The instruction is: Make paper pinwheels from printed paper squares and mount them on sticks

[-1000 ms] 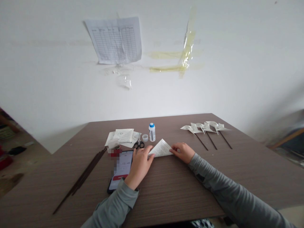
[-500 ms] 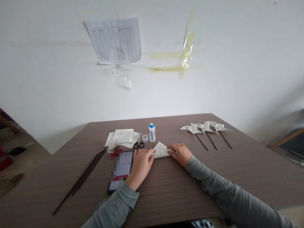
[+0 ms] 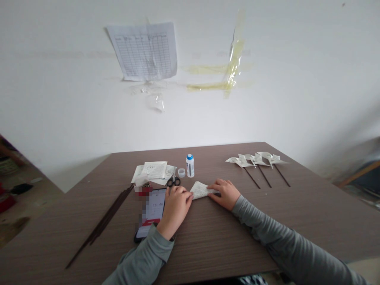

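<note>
Between my hands lies a folded piece of printed paper (image 3: 199,190), its creased edge toward me on the table. My left hand (image 3: 178,204) holds the left end, thumb and fingers closed at the corner. At the other end, my right hand (image 3: 225,193) has its thumb and curled fingers on the right corner, partly hiding it. Black-handled scissors (image 3: 173,181) rest just beyond my left hand. Past the paper stands a white bottle with a blue top (image 3: 190,166), a small clear cap (image 3: 181,172) beside it.
A phone (image 3: 152,215) lies left of my left wrist, partly covered. Further left are dark thin sticks (image 3: 108,219). Loose paper sheets (image 3: 154,170) lie behind a small red-and-white box (image 3: 144,189). Three paper pinwheels (image 3: 257,159) on sticks rest at the right of the table (image 3: 213,245).
The paper's peak has dropped and flattened, and its outline is lower and wider at the top. My right fingers have shifted slightly left over it; my left hand has barely moved.
</note>
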{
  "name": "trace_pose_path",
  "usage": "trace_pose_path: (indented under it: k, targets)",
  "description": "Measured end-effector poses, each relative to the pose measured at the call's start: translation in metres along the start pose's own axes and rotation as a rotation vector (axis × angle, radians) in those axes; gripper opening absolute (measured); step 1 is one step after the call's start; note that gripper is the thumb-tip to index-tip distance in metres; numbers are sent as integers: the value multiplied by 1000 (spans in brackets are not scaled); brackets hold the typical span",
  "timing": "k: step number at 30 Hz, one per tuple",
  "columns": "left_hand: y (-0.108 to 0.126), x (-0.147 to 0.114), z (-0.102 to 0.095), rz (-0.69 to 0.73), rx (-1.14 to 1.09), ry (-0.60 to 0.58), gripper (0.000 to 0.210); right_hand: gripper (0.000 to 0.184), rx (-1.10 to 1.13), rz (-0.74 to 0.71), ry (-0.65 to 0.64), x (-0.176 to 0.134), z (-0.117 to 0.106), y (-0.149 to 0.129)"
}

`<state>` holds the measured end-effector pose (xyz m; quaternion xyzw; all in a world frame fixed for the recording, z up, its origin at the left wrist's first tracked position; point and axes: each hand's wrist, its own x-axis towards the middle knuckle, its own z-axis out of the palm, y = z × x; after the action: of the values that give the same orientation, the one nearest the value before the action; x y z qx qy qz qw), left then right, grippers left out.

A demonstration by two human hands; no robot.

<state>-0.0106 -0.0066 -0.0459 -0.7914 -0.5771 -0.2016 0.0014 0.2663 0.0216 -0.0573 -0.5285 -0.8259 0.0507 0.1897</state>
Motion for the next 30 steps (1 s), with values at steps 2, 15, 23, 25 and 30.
trace_pose_path:
  k: [2,15,23,25,30]
  targets:
    - [0,0,-1,-5,-20,4,29,33,-9,9,-21,0,0,0]
    - [1,-1,-4,-11,-42,-5,30,37,-77,36,-70,0,-7,-9]
    - [4,-1,-11,-31,-42,-41,31,37,-109,0,-13,1,1,-5]
    - [6,0,-14,-35,-40,-65,32,38,-111,-5,-9,1,2,-4]
    - [5,0,-17,-56,-54,-91,32,38,-114,9,-30,0,-2,-9]
